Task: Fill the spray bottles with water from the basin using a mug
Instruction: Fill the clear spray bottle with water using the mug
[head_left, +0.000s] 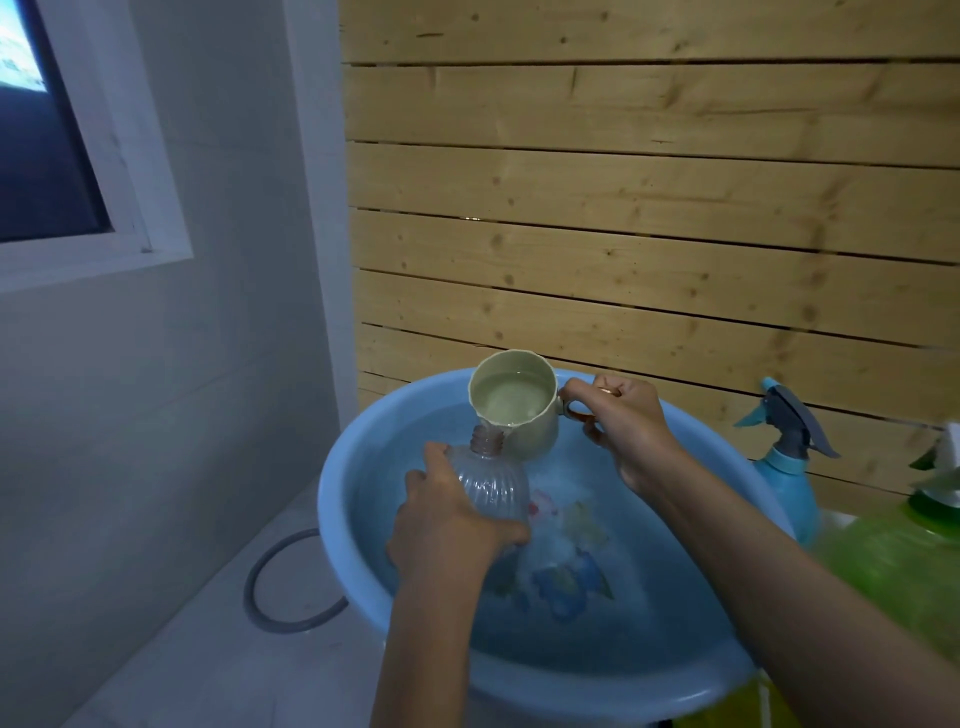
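Over the blue basin (332, 501), the left hand (447, 517) grips a clear, ribbed, capless bottle (492, 483); the right hand (628, 426) holds the tilted cream mug (537, 436). The green bottle (893, 561) right of the basin is blurred.

- Blue basin (332, 504): far-left part is taken up by the left hand (452, 514) on the clear bottle (493, 488) and the right hand (628, 426) on the tilted mug (519, 410). Open water shows between the forearms.
- Right: blue spray bottle (787, 467) just beside the rim, green spray bottle (909, 561) nearer. Both block that side.
- Behind: wooden slat wall (623, 208) close to the rim.
- Left: open floor (182, 649), with a grey hose (250, 584) looped beside the basin.
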